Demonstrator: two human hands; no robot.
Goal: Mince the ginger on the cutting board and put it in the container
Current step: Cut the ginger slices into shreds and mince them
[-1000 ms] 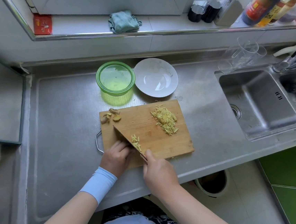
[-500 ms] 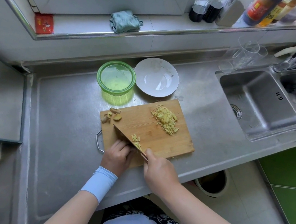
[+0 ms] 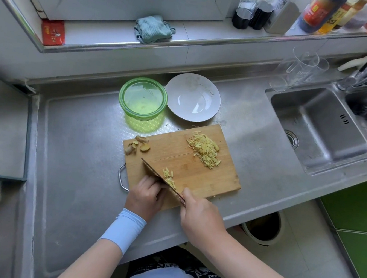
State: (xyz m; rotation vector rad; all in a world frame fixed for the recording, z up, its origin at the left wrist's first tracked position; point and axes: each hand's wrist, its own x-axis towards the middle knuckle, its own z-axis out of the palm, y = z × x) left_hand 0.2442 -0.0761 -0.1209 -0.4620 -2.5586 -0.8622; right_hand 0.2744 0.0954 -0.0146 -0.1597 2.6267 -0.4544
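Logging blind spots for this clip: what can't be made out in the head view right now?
Head view: whatever the left hand steadies is hidden behind the knife and its own curled fingers.
The knife's handle: buried in the right hand grip.
Green container: too glary to tell lid or contents.
Sauce bottles: tops cut off by the upper edge.

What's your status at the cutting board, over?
Right hand grips knife, blade on board. Left hand curled against blade, hold hidden. Ginger shreds piled far right, few strips by blade. Container open beyond board, path clear.
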